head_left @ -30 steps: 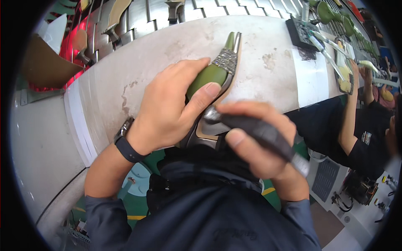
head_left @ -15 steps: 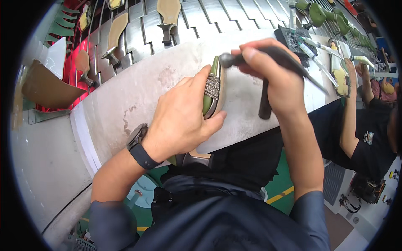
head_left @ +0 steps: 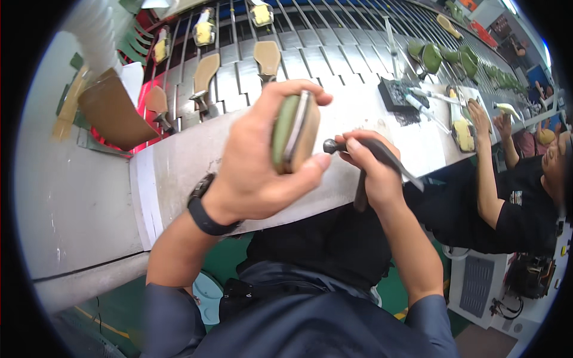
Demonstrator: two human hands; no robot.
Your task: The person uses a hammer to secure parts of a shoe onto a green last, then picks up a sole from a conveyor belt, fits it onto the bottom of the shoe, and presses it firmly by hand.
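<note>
My left hand [head_left: 253, 152] is closed around a green shoe [head_left: 285, 132] with a tan sole [head_left: 305, 134], held up above the white worktable. A pale metallic band runs along the edge between the green upper and the sole; my palm and fingers cover the rest of the shoe. My right hand [head_left: 376, 170] grips a dark shoemaker's hammer [head_left: 391, 158] close to its head. The round face [head_left: 330, 146] of the hammer points left toward the shoe, apart from it. Its tapered tail points right, and the handle [head_left: 360, 194] hangs down below my fingers.
Beyond the worktable [head_left: 179, 173], a slatted metal conveyor [head_left: 239, 77] carries several tan-soled shoes [head_left: 206, 71]. A black block [head_left: 399, 98] with syringes [head_left: 427, 110] stands to the right. A co-worker's hand [head_left: 478, 116] is beside another shoe [head_left: 462, 131]. Brown board [head_left: 116, 110] stands at left.
My left hand has raised the shoe off the table and turned it, so more of its sole shows. My right hand has drawn the hammer down, away from the shoe's tip. The view has shifted.
</note>
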